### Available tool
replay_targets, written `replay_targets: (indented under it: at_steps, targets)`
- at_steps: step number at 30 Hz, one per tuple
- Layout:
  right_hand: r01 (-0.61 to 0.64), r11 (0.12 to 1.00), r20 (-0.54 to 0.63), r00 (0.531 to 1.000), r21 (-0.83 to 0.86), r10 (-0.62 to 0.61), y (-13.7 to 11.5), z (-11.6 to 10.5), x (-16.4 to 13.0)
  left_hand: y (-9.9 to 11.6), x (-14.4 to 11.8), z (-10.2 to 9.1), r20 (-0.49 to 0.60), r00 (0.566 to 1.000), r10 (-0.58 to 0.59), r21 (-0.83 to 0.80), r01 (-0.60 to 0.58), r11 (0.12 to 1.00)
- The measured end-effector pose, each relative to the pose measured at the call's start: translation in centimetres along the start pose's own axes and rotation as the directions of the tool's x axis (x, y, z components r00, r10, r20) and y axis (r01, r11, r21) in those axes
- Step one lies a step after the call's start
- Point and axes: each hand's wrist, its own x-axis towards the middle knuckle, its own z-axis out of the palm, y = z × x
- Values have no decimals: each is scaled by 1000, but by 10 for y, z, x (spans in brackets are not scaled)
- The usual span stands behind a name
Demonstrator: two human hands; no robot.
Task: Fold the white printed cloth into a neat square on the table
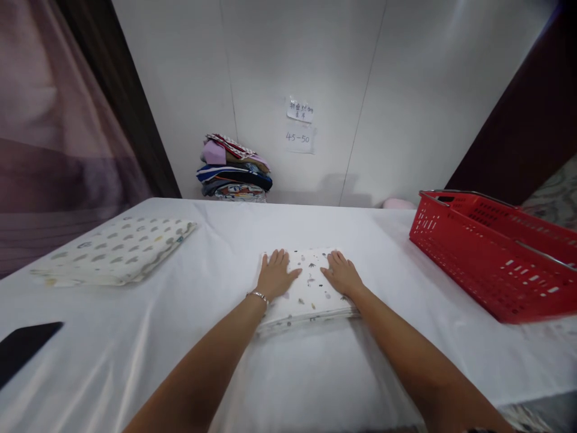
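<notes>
A folded white cloth (311, 294) with small grey and brown prints lies in front of me on the white-covered table (216, 240). My left hand (276, 275) rests flat on its left side, fingers stretched out, a bracelet around the wrist. On the cloth's right side my right hand (343, 274) lies palm down with the fingers extended. Both hands press on the top layer and grip nothing. Several layers show along the near edge. Another folded cloth (121, 249), white with grey cloud-like shapes, lies apart at the left.
A red plastic basket (460, 270) with metal handles stands at the right. At the left edge lies a flat black object (27, 346). Behind the table, a stack of folded fabrics (237, 171) sits against the wall, near paper notes (300, 138). A curtain (67, 120) hangs at left.
</notes>
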Motion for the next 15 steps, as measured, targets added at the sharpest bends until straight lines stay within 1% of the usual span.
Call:
replay_targets:
  at_steps: [3, 5, 8, 10, 13, 15]
  targets:
    - [-18, 1000, 29, 999, -12, 18, -5, -4, 3, -4, 0, 11, -2, 1000, 3, 2, -3, 1000]
    - [-4, 1000, 15, 1000, -24, 5, -15, -7, 8, -5, -1, 13, -1, 1000, 9, 11, -9, 1000]
    - [130, 991, -31, 991, -8, -130, -35, -8, 18, -4, -2, 12, -24, 1000, 16, 27, -15, 1000]
    - [215, 976, -10, 977, 38, -215, -46, -6, 25, -4, -3, 12, -41, 999, 19, 32, -18, 999]
    - [234, 966, 50, 970, 109, -240, -51, 2, 30, -4, -4, 12, -44, 999, 18, 21, -17, 1000]
    - [231, 964, 62, 969, 129, -240, -49, 7, 32, -4, -4, 12, -39, 999, 14, 12, -14, 1000]
